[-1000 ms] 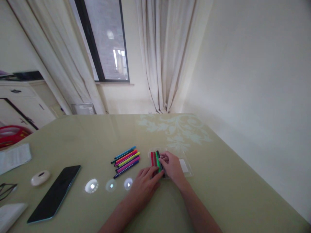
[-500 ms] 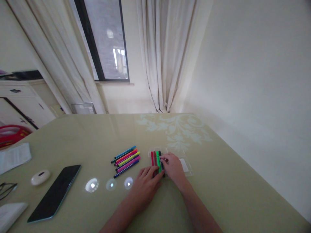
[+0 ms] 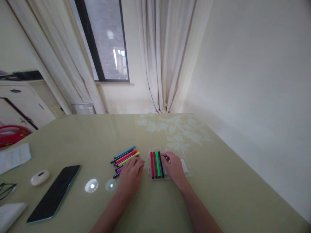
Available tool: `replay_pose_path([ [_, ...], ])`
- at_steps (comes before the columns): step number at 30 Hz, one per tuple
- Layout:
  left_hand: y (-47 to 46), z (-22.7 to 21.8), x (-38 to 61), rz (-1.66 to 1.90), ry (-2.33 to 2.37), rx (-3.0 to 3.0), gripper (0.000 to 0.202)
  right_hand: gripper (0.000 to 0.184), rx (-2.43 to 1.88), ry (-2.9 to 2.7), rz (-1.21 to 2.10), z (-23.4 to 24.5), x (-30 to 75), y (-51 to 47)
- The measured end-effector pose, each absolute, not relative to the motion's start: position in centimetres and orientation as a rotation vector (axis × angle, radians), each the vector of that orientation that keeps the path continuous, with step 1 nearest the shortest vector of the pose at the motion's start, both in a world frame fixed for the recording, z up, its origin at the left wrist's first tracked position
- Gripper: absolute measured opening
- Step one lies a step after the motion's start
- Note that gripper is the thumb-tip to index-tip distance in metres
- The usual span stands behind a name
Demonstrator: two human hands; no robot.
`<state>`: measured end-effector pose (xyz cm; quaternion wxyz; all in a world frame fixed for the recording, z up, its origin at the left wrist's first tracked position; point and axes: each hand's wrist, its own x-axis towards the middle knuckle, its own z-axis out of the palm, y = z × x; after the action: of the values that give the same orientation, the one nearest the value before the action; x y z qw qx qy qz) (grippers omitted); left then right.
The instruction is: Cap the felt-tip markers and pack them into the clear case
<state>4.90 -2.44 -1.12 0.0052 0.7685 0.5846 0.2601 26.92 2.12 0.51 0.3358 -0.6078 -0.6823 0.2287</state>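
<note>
My left hand [image 3: 132,171] is over the right end of a loose pile of coloured markers. Its fingers are loosely extended, and I see no marker lifted in them. In the pile lie a blue marker [image 3: 125,152], a yellow marker [image 3: 128,158] and several others, partly hidden by this hand. A clear plastic case [image 3: 150,176] lies unfolded to the right. Side by side in its left half are a red marker [image 3: 152,165], a brown marker [image 3: 155,165], a green marker [image 3: 158,165] and a black marker [image 3: 161,166]. My right hand [image 3: 173,165] rests over the case, fingers curled together beside the black marker; what they pinch is hidden.
On the left of the table [image 3: 218,194] lie a dark phone [image 3: 54,194], a round white case [image 3: 40,177], a white packet [image 3: 14,157], a dark cable [image 3: 7,191] and a white object [image 3: 11,213]. A wall [image 3: 262,97] runs along the right edge.
My left hand has left the markers in the case and moved left to the loose pile. The case's markers now show in full. My right hand has barely moved.
</note>
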Motion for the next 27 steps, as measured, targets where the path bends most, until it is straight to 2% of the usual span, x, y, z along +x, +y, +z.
replay_pose_path([
  [5,-1.7,-0.7,2.4,0.617,2.212,2.257,0.013,0.019,-1.537,-1.806,0.573,0.4,26.8,2.1],
  [11,-1.8,-1.2,3.1,0.553,1.994,2.253,0.012,0.02,-1.47,-1.779,0.593,0.5,26.5,2.0],
  [15,-2.0,-1.0,4.3,0.721,1.807,2.076,0.013,0.02,-1.321,-1.748,0.675,0.9,25.6,1.5],
  [20,-2.6,0.0,5.6,1.03,1.514,1.885,0.022,0.021,-1.127,-1.629,1.082,0.9,24.4,0.7],
  [27,-2.8,0.5,6.0,1.167,1.454,1.814,0.023,0.027,-0.996,-1.184,1.284,1.1,25.0,1.4],
])
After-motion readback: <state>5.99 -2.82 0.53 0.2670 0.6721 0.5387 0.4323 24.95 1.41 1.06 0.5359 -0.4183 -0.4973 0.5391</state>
